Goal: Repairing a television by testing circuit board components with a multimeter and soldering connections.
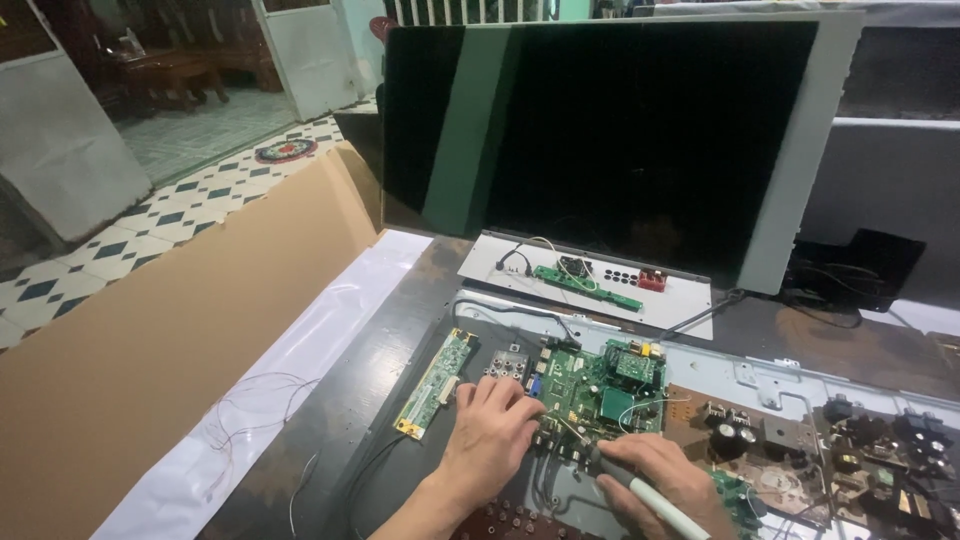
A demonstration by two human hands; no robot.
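Nearest, the left hand (pixel 492 432) lies flat, fingers loosely spread, on the left edge of the green main circuit board (pixel 600 385) on the counter (pixel 400 340). Just right, the right hand (pixel 660 478) grips a white-handled soldering iron (pixel 640 490), long axis diagonal, tip pointing up-left onto the board.

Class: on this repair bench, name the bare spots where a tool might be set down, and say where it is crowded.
Bare: dark benchtop between the white sheet and narrow green board. Crowded: main circuit board under the left hand and right hand, plus power board.
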